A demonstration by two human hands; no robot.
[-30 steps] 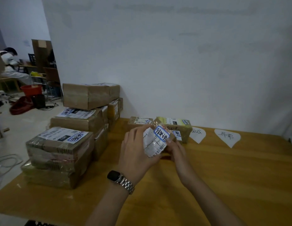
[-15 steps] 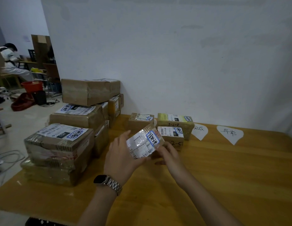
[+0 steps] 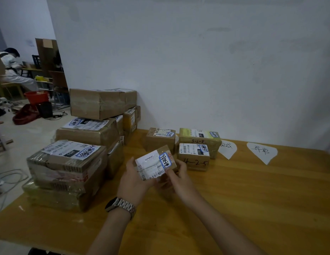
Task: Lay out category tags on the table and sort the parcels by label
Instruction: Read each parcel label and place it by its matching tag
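Brown taped parcel (image 3: 155,162) (blue-bordered label)

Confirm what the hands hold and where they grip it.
A small parcel, label up. The left hand grips its left end; the right hand grips its right end.

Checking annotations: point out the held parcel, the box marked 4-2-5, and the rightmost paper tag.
held parcel (image 3: 151,165): head view, white shipping label.
box marked 4-2-5 (image 3: 194,163): head view, front face.
rightmost paper tag (image 3: 261,151): head view, centre of sheet.
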